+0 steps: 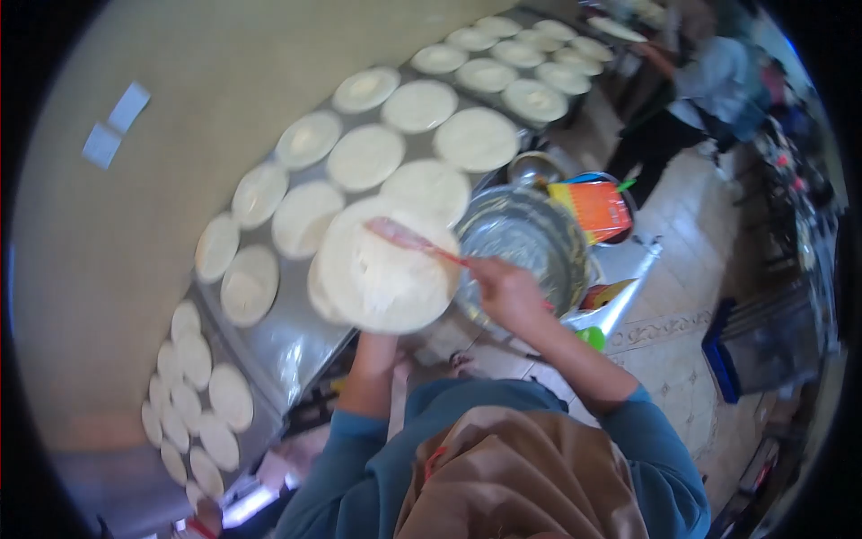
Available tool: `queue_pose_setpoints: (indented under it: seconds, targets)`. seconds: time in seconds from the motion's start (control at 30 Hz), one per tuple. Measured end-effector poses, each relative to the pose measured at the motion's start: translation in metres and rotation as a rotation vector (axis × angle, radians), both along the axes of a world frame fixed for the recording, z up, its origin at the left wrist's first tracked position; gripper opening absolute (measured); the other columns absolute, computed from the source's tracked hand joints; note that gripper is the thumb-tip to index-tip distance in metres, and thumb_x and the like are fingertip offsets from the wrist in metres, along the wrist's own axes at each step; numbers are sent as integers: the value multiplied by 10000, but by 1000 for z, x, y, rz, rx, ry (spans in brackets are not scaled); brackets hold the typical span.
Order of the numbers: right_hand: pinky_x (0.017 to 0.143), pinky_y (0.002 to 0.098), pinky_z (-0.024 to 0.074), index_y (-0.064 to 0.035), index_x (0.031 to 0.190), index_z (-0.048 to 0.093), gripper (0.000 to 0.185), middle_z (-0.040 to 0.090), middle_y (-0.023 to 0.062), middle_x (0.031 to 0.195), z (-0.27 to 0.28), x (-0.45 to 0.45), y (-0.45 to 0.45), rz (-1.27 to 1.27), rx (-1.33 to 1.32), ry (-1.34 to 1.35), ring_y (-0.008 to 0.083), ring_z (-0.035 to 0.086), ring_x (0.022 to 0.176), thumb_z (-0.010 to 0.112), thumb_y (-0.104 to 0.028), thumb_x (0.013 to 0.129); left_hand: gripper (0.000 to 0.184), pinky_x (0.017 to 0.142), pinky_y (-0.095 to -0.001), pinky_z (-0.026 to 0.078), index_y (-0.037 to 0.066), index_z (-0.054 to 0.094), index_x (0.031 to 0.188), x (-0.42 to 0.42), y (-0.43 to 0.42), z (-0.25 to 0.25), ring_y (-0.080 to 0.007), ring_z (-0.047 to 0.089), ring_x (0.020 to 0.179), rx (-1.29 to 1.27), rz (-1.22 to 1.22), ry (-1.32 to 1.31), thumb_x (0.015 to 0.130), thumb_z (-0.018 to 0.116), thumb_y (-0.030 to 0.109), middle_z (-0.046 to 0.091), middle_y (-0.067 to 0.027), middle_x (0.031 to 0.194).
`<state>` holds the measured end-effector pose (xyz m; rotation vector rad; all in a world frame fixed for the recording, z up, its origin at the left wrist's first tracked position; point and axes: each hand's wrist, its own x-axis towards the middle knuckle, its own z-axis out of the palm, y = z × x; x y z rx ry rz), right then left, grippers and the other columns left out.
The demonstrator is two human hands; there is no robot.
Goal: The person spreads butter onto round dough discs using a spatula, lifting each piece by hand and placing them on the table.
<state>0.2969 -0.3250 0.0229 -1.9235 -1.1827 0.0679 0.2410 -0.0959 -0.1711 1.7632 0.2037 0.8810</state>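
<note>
My right hand is closed round the handle of a red spatula. The spatula's flat blade lies on top of a pale dough round with a whitish wet patch in its middle. My left forearm reaches up beneath this round, which rests raised on my left hand; the fingers are hidden under it. Another dough round partly shows behind its left edge. Just right of it stands a large metal basin with pale batter smeared on its inside.
Many dough rounds lie in rows on a long metal counter along the wall. An orange-and-yellow packet and a metal bowl sit beyond the basin. A co-worker stands at upper right. A dark crate is on the tiled floor.
</note>
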Motion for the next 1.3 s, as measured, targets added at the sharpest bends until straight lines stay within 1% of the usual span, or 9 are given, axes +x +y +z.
queue_pose_setpoints:
  seconds: [0.2,0.3,0.4,0.53,0.63,0.73,1.03,1.13,1.3]
  targets:
    - [664,394,513,-109,1128,608,493,636,164,945,14,-27,-7,212,-264,46,330,620,759,569,6,651,601,1084,-451,235,129,233,1404,8,0,3,-264,297,1295,-54,-324,-182,922,335,475,307,-81,1410]
    - [623,421,508,-133,1091,619,377,627,140,807,-2,1,5,3,96,74,329,623,738,588,-81,719,604,1081,-451,240,128,234,1403,-11,6,-2,-264,301,1293,-107,-390,-196,921,337,477,309,-83,1410]
    - [640,412,506,-158,1086,629,352,644,133,880,-4,13,19,-46,-282,-16,336,621,760,578,-102,741,606,1079,-452,245,126,235,1402,-11,-3,3,-265,305,1292,-147,-426,-201,920,340,478,311,-86,1409]
    - [627,412,502,-141,1070,628,331,640,149,857,17,-30,3,168,-227,-52,340,617,750,576,-111,745,610,1075,-452,252,124,236,1402,-8,-15,13,-267,310,1289,-193,-453,-212,918,343,480,313,-89,1407]
    - [553,431,485,-104,1004,636,325,621,135,760,9,-19,-1,268,172,118,329,610,663,572,-44,691,612,1072,-452,257,122,237,1401,5,-3,24,-268,314,1288,-237,-469,-206,917,345,481,315,-91,1406]
    - [551,431,484,-103,1040,624,386,609,136,756,9,12,8,-75,-124,-93,332,608,667,571,-7,670,615,1070,-453,263,121,238,1401,1,-3,30,-269,317,1286,-287,-482,-203,916,348,483,317,-93,1406]
    - [588,413,502,-108,1143,584,466,584,139,712,7,1,-16,93,124,40,311,619,668,566,-26,685,622,1062,-454,279,116,241,1399,13,26,58,-271,328,1281,-403,-553,-259,913,355,487,322,-100,1403]
    - [580,409,501,-97,1125,592,419,593,139,724,-9,9,-22,-5,-192,-142,316,616,666,587,-40,710,625,1059,-454,284,114,242,1398,3,7,55,-272,332,1279,-439,-576,-271,912,358,488,324,-103,1402]
    - [564,407,501,-116,1107,603,391,601,125,759,10,-27,-37,234,-87,-9,318,614,661,590,-30,725,629,1055,-455,293,111,244,1397,0,18,61,-274,338,1276,-510,-617,-304,910,362,491,327,-107,1400]
